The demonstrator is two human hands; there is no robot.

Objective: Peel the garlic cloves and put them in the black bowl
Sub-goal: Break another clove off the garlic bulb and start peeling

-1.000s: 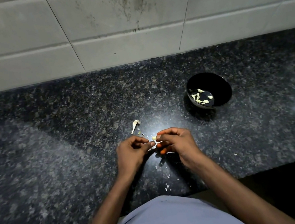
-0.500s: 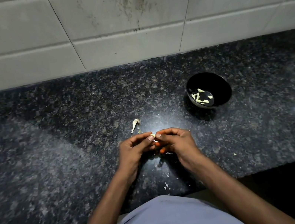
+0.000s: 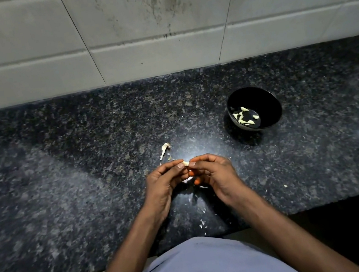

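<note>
Both hands (image 3: 189, 177) pinch a garlic clove (image 3: 185, 163) (mostly hidden by fingertips)

Hands: two, left hand (image 3: 161, 181) and right hand (image 3: 213, 173)
Black bowl (image 3: 268, 106): one, at 2 o'clock
Peeled cloves (image 3: 245, 116) in bowl: about seven
Garlic clove (image 3: 185, 163) held: one
Garlic stem (image 3: 165, 150): one, at 11 o'clock

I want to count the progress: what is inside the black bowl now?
Several pale peeled garlic cloves lie on the bottom of the black bowl. Its near wall hides part of the bottom, so no exact count.
</note>
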